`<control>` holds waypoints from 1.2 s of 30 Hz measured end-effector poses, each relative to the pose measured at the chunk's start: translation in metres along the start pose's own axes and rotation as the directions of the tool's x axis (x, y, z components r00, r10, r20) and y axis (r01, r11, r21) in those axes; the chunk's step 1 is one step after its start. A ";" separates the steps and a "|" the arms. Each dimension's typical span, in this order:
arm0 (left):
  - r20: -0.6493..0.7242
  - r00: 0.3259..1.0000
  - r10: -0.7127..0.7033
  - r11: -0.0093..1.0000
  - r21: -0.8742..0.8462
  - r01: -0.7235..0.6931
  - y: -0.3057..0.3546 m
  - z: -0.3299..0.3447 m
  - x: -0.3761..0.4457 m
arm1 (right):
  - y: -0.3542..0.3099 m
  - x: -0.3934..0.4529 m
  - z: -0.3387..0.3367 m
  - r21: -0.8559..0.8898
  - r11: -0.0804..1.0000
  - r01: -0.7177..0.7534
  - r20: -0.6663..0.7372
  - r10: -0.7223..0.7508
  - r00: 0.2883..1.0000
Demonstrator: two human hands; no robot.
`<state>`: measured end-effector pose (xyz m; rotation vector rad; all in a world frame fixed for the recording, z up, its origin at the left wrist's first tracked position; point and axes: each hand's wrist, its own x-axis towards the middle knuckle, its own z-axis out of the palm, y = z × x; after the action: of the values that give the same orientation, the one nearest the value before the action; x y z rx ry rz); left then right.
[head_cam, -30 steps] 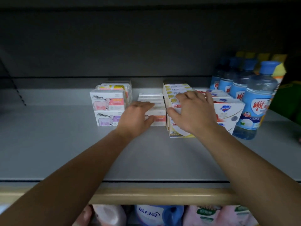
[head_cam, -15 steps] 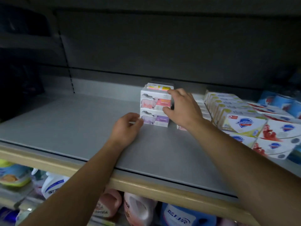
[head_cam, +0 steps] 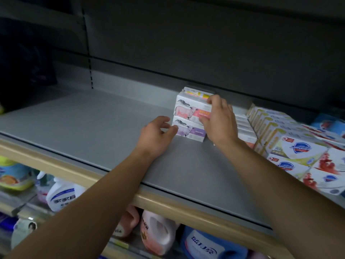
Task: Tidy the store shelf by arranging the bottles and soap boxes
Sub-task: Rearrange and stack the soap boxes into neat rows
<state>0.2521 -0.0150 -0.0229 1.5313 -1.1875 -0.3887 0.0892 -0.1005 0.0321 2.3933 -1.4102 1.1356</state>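
step: squaring up the two-high stack of white cardboard soap boxes with a sheep print (head_cam: 188,116) on the grey metal store shelf (head_cam: 97,124); my read, it's being nudged into line with the neighbouring rows.
left hand (head_cam: 155,137): rests on the shelf at the stack's lower left corner, fingers (head_cam: 170,130) loosely curled, tips touching the bottom purple-label box; pressing, not wrapped round it.
right hand (head_cam: 219,121): curled over the right end of the stack, thumb on the top edge of the pink-label upper box, fingers down its front; I'd call that a grip on the upper box.
stack position: mid-shelf, near the back wall, another box with a yellow stripe just behind it; left half of the shelf is open grey surface.
neighbours: row of plain white flat soap boxes (head_cam: 244,126) just beside the stack on the right, partly hidden by my right hand; then white-and-yellow shield-logo soap boxes (head_cam: 291,146) further right.
bottles: only a bit of blue at the far right edge, too cropped to tell.
below: pink and blue detergent bottles on the lower shelf (head_cam: 158,234), not part of this step.
how to do it well: squeeze both boxes together from both ends so they slide as one; keep the upper box from skewing; push low on the left, steady on top with the right; finish with fronts flush.
risk: top box could shear off if I only push the bottom.
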 end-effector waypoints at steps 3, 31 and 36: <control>-0.010 1.000 0.003 1.000 -0.030 -0.003 0.001 -0.001 -0.001 | -0.004 -0.007 -0.003 0.067 0.998 -0.001 -0.057 0.005 0.998; 0.329 0.943 0.038 0.953 -0.296 0.065 0.012 -0.007 -0.018 | 0.016 -0.083 -0.029 0.629 0.597 -0.498 0.407 0.294 0.865; 0.273 0.962 -0.012 0.991 -0.123 0.047 0.015 -0.006 -0.020 | 0.019 -0.081 -0.026 0.512 0.550 -0.660 0.580 0.346 0.738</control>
<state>0.2412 0.0062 -0.0145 1.4154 -1.3245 -0.7010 0.0380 -0.0427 -0.0082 2.9428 -2.3122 1.5900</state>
